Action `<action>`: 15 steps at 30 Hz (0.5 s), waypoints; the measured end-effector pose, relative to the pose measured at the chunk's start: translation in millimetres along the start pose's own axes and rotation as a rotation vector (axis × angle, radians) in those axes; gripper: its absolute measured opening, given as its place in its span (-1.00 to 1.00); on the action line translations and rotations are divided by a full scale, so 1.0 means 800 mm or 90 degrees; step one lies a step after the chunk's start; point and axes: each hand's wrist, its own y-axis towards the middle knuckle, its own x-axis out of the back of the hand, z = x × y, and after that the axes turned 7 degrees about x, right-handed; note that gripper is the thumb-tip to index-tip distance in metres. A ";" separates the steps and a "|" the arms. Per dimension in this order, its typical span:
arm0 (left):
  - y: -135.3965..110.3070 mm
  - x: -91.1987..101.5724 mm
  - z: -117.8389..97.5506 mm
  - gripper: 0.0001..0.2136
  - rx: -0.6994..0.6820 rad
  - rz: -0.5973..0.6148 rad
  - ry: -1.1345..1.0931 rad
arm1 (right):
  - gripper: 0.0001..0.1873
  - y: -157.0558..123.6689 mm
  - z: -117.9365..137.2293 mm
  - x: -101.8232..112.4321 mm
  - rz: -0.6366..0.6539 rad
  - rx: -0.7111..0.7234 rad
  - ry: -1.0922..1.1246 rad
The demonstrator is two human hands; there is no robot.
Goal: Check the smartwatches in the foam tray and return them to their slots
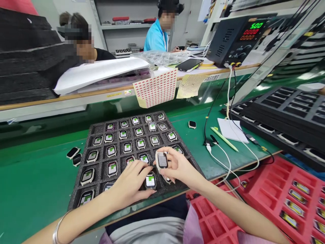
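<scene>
A dark foam tray (98, 196) holds rows of smartwatch bodies without straps, most with lit screens showing green and white blocks. My right hand (179, 166) grips a pale-cased smartwatch (161, 160) between thumb and fingers, raised above the tray's front right part, its screen showing grey lines. Beneath that hand another watch is partly hidden. At the tray's near edge, the fingers and thumb of my left hand (132, 180) close around the top and bottom of a second smartwatch (150, 181) with a lit screen. Whether this one is lifted from its slot I cannot tell.
Left of the tray lie two dark-screened watches (73, 152); another watch (192, 124) lies behind right. A green pen (224, 139), white paper (232, 130) and cables are at right. Red foam trays (264, 189) stand below. A power supply (238, 40) sits on the shelf; two people are beyond.
</scene>
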 end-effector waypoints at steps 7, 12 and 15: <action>-0.003 0.017 0.027 -0.61 0.018 -0.070 -0.087 | -0.39 0.000 0.001 -0.018 0.021 0.104 -0.001; -0.008 0.013 0.033 -0.69 0.026 -0.112 -0.178 | -0.74 0.005 0.001 -0.032 -0.056 0.145 -0.052; -0.010 0.008 0.029 -0.74 0.027 -0.104 -0.211 | -0.80 0.011 -0.001 -0.036 -0.085 0.155 -0.064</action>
